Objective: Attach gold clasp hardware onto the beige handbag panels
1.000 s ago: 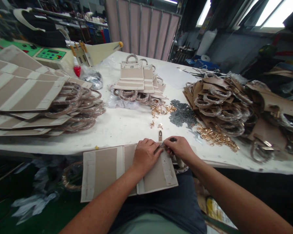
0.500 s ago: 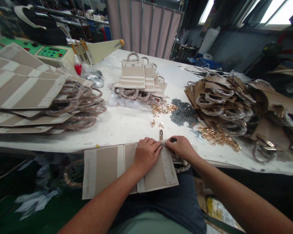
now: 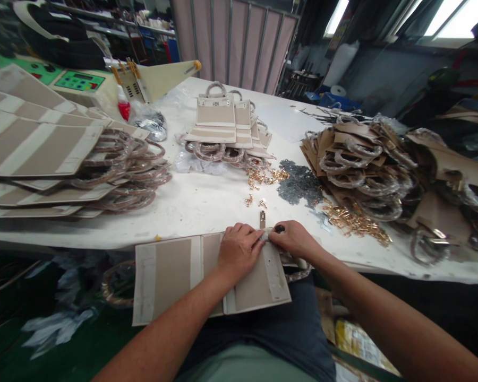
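A flat, unfinished beige handbag body lies across my lap and the table's front edge, with plastic-wrapped handles at both ends. My left hand presses on it, fingers bent over its far edge and the foremost ones at a pale strip near the right end. There my right hand pinches a small tool with a dark handle; its tip is hidden by the fingers. Just beyond them, a small metal clasp plate shows at the bag's edge.
Stacked bag bodies fill the left, brown bag pieces the right. Smaller bags stand mid-table. Dark metal plates and gold fittings lie loose on the white table. A green control panel is behind.
My right hand and the dark handle have turned and shifted slightly left. My left hand stays on the handbag body; the view has moved a little.
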### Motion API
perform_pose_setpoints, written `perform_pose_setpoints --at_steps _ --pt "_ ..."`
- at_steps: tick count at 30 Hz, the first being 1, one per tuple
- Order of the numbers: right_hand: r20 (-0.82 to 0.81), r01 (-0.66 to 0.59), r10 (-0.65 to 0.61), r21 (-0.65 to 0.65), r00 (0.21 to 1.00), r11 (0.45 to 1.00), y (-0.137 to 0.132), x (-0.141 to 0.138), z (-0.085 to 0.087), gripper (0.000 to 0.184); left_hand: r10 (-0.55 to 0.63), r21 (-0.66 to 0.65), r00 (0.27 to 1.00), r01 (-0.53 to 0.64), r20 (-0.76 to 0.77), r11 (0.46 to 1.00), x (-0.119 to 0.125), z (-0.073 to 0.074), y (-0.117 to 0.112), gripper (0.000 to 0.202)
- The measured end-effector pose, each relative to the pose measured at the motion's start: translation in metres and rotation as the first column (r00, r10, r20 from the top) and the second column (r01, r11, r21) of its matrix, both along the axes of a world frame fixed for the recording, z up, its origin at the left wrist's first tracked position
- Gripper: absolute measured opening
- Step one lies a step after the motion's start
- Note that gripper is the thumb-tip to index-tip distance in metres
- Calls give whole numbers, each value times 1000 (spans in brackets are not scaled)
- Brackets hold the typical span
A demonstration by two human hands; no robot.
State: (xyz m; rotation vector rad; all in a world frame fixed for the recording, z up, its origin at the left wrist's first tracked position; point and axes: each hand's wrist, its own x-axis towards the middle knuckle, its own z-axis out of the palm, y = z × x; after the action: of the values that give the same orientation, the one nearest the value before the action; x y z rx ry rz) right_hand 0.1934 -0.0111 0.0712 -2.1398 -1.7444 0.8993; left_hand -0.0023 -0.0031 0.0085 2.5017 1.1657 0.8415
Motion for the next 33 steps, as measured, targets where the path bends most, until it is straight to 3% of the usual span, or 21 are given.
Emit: perform_pose_setpoints --at_steps 14,22,25,29,33 --pt "6 -8 8 -40 1000 999 1 2 0 21 1 5 1000 -1 -4 1000 -1 -1 -1 26" --pt "73 -42 38 48 997 998 -1 2 -7 18 -7 2 1000 7 14 1000 1 0 0 15" --pt "38 -20 18 61 999 998 -2 2 -10 16 -5 -3 1000 5 5 1000 2 4 0 13" --pt "-76 -37 50 173 996 984 -6 -2 -11 13 -5 9 1000 5 8 1000 2 7 1 13" --pt "-219 24 19 192 975 981 -1 8 3 10 -16 19 999 15 44 1000 2 5 7 17"
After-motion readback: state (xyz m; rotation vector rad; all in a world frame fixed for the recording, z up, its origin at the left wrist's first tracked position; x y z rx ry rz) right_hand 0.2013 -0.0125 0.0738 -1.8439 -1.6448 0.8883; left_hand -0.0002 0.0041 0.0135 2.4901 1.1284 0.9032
